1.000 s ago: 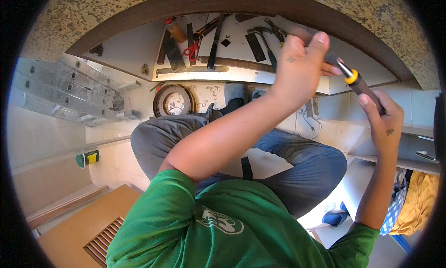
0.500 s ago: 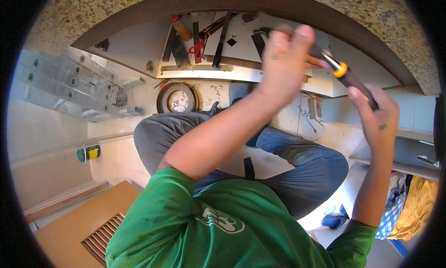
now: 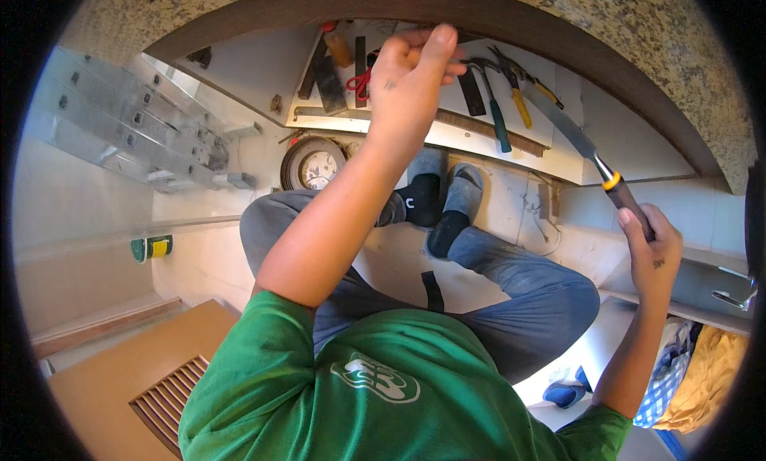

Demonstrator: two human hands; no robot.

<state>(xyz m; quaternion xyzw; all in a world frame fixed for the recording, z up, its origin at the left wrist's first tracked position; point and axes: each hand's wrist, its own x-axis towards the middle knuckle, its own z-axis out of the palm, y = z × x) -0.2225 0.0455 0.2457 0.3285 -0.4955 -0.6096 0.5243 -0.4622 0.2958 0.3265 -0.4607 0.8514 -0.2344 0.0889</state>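
In my right hand (image 3: pixel 653 249) is a flat file (image 3: pixel 563 127), gripped by its dark handle with a yellow ring. Its long grey blade points up and left over the tools in the white cabinet. My left hand (image 3: pixel 408 82) is raised above the cabinet floor, thumb and fingers apart, with nothing seen in it. Partly behind that hand are red-handled scissors (image 3: pixel 358 84). Between the hands lie a hammer (image 3: pixel 496 114) with a green handle, pliers (image 3: pixel 520 102) with yellow grips and a dark flat bar (image 3: pixel 471 92).
A speckled stone countertop (image 3: pixel 558 2) overhangs the cabinet. At its left sit a red-capped bottle (image 3: pixel 338 47) and a dark flat block (image 3: pixel 329 86). A dark coil (image 3: pixel 289 172) rests on the floor by my feet. An aluminium ladder (image 3: pixel 132 118) is at far left, a green can (image 3: pixel 152 248) below it.
My left hand has moved left, away from the file. The file's handle has dropped slightly in my right hand, and its blade now shows fully. The hammer and pliers have come into sight.
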